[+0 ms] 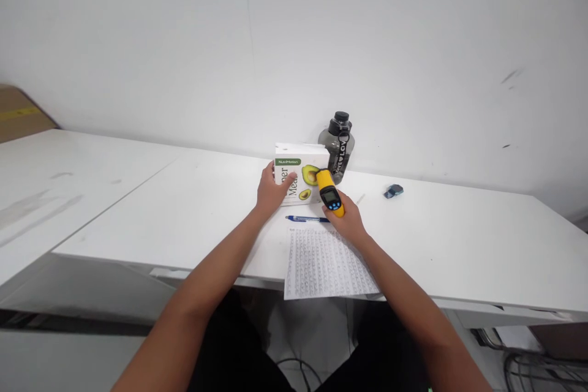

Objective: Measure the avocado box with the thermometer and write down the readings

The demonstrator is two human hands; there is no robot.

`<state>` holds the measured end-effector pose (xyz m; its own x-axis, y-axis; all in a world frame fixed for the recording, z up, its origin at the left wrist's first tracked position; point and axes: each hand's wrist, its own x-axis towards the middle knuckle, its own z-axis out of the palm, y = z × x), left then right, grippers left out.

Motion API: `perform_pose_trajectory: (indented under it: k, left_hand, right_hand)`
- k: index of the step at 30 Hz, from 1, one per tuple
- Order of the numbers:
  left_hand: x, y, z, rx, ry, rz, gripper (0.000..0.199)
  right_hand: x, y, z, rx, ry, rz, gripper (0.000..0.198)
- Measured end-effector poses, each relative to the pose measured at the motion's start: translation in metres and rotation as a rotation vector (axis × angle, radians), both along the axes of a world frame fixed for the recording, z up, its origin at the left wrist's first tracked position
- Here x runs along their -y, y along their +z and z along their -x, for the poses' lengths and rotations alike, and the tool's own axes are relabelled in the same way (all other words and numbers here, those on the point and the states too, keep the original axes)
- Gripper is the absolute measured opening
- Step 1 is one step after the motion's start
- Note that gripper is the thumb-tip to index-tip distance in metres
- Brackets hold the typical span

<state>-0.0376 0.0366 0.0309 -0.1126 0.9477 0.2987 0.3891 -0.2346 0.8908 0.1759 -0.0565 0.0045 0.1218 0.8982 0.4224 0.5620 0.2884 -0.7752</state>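
Note:
My left hand (272,191) grips the left side of a white box (294,150) printed with avocados and a green label, its thumb across the front. The box stands on the white table. In my right hand (350,220) is a yellow and black infrared thermometer (329,196), its small screen and blue buttons facing me. The thermometer's front end is at the box's right side; whether they touch I cannot tell. A blue pen (307,218) lies below the box, its right end by my right hand. Nearer me, a printed sheet (321,263) hangs slightly past the table edge.
Behind the box, a dark translucent water bottle (339,141) stands close to the wall. A small crumpled dark-blue item (393,191) lies to the right on the white table (459,239). A cardboard box (18,113) sits at far left. Cables (298,367) run on the floor.

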Motion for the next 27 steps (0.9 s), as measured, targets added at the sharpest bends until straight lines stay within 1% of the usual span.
perform_pose_trajectory:
  k: [2, 4, 6, 8, 10, 13, 17, 20, 22, 23, 25, 26, 27]
  left_hand:
    - [-0.003, -0.002, 0.001, 0.087, 0.011, 0.063, 0.073]
    - [-0.006, -0.004, 0.002, 0.135, 0.000, 0.095, 0.079]
    - [-0.008, -0.007, 0.002, 0.157, -0.020, 0.081, 0.083]
    - [-0.008, -0.008, 0.001, 0.178, -0.002, 0.045, 0.088]
    - [-0.007, -0.007, -0.001, 0.173, 0.065, -0.025, 0.096]
    - [-0.002, -0.005, -0.003, 0.086, 0.144, -0.195, 0.102]
    - [0.005, -0.003, 0.001, -0.081, 0.131, -0.416, 0.107]
    - [0.006, -0.001, 0.005, -0.173, 0.109, -0.500, 0.111]
    - [0.009, 0.009, 0.005, -0.194, 0.121, -0.501, 0.111]
    - [0.013, 0.019, 0.004, -0.183, 0.137, -0.508, 0.110]
    - [0.031, 0.051, 0.000, -0.106, 0.177, -0.584, 0.106]
    - [0.044, 0.071, -0.002, -0.046, 0.192, -0.643, 0.100]
    - [0.060, 0.092, -0.003, 0.037, 0.172, -0.702, 0.090]
  right_hand:
    - [-0.001, 0.001, -0.001, -0.039, -0.056, 0.008, 0.047]
    - [-0.002, 0.001, -0.002, -0.074, -0.098, 0.021, 0.042]
    - [-0.002, 0.002, -0.003, -0.106, -0.126, 0.035, 0.040]
    - [-0.003, 0.003, -0.003, -0.131, -0.146, 0.057, 0.039]
    - [-0.003, 0.004, -0.003, -0.147, -0.155, 0.076, 0.039]
    - [-0.002, 0.005, -0.002, -0.162, -0.158, 0.078, 0.038]
    - [-0.001, 0.007, -0.001, -0.167, -0.156, 0.063, 0.036]
    - [-0.003, 0.006, -0.002, -0.164, -0.178, 0.053, 0.036]
    - [-0.005, 0.004, -0.003, -0.166, -0.193, 0.049, 0.038]
    - [-0.006, 0.003, -0.004, -0.167, -0.198, 0.044, 0.039]
    - [-0.009, 0.000, -0.006, -0.159, -0.198, 0.031, 0.042]
    - [-0.010, -0.001, -0.007, -0.154, -0.200, 0.027, 0.043]
    - [-0.010, -0.001, -0.008, -0.148, -0.196, 0.031, 0.043]
